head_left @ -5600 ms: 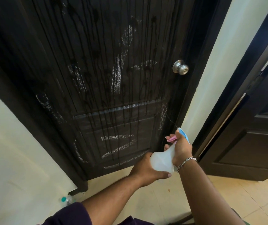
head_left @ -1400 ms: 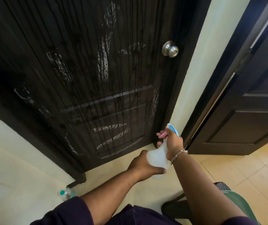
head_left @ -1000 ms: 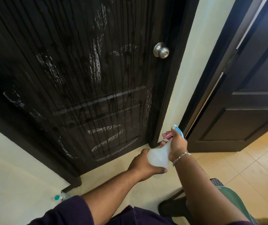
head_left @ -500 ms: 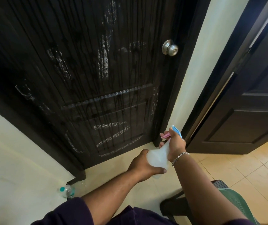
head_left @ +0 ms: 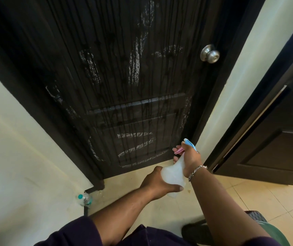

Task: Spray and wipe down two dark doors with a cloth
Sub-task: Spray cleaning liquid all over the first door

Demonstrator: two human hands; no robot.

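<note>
Spray bottle (head_left: 175, 172), translucent white, held low before the wet, streaked dark door (head_left: 124, 86), long axis tilted, blue nozzle aimed at the door's bottom right corner. Right hand (head_left: 189, 157) wraps the neck, fingers on the pink trigger. Left hand (head_left: 157, 183) cups the base. A 2nd dark door (head_left: 280, 139) stands to the right

Daylight is coming in from the right, brightening the tiled floor (head_left: 275, 197) and cream wall (head_left: 239, 71), while the dark door (head_left: 124, 77) is sinking into shadow at upper left. Wet streaks are glinting white. Wide-angle distortion is bending the frame edges; the lower corners are blurring slightly.
</note>
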